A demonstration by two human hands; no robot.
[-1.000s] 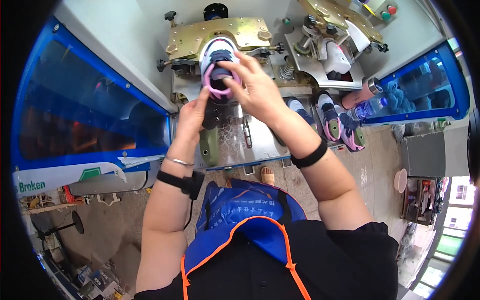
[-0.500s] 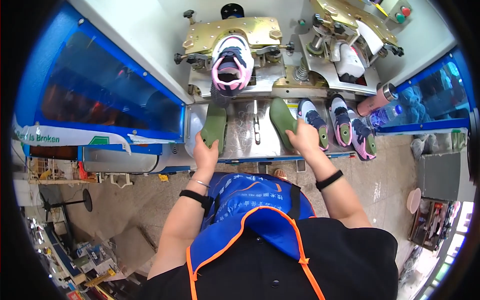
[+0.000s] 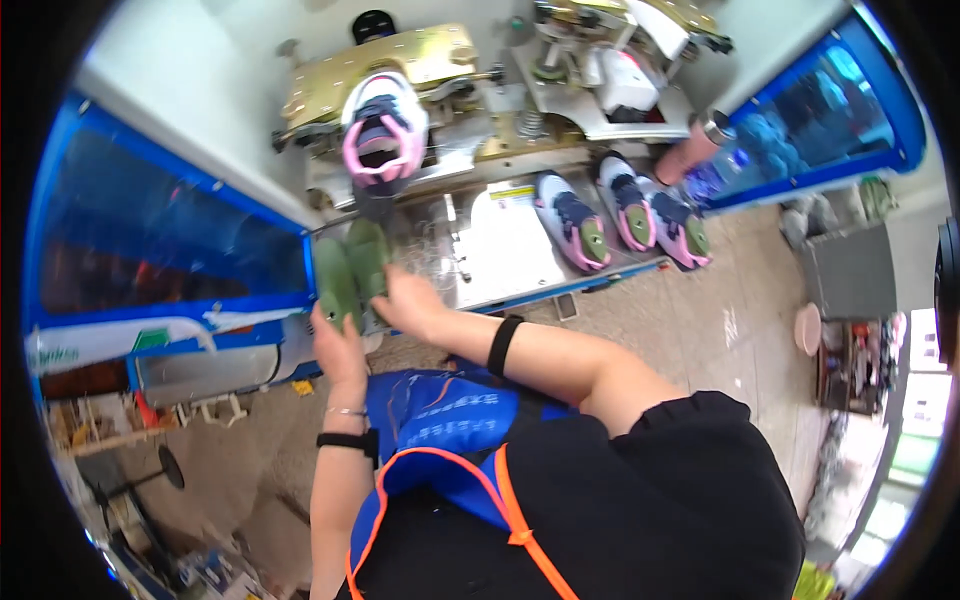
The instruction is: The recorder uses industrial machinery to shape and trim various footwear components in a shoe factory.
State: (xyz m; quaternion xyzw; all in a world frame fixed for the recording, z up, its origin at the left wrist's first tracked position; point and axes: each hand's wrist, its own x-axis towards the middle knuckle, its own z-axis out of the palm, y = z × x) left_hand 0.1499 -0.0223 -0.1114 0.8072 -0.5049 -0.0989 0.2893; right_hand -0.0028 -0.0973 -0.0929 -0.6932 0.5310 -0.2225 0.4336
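My left hand (image 3: 340, 348) is closed round one end of a green shoe last (image 3: 335, 272) at the left end of the metal shelf (image 3: 490, 262). Beside it, my right hand (image 3: 412, 303) grips a second green shoe last (image 3: 368, 252). The two lasts lie side by side, almost touching. Just beyond them, a white, navy and pink sneaker (image 3: 384, 125) sits toe-up on the gold-coloured press fixture (image 3: 440, 55). On the right part of the shelf stand three like sneakers, among them a nearer-left one (image 3: 572, 215), with green lasts showing in their openings.
A white shoe-shaped form (image 3: 628, 85) sits in the right-hand fixture. Behind the sneakers lie a pink flask (image 3: 690, 150) and a clear bottle (image 3: 705, 182). Blue-framed window panels (image 3: 170, 215) flank the machine on both sides. A fan (image 3: 170, 468) stands on the floor at left.
My right hand has carried its last leftward across the shelf, beside the left hand's last. The whole view has shifted and tilted; the sneakers appear to have stayed put.
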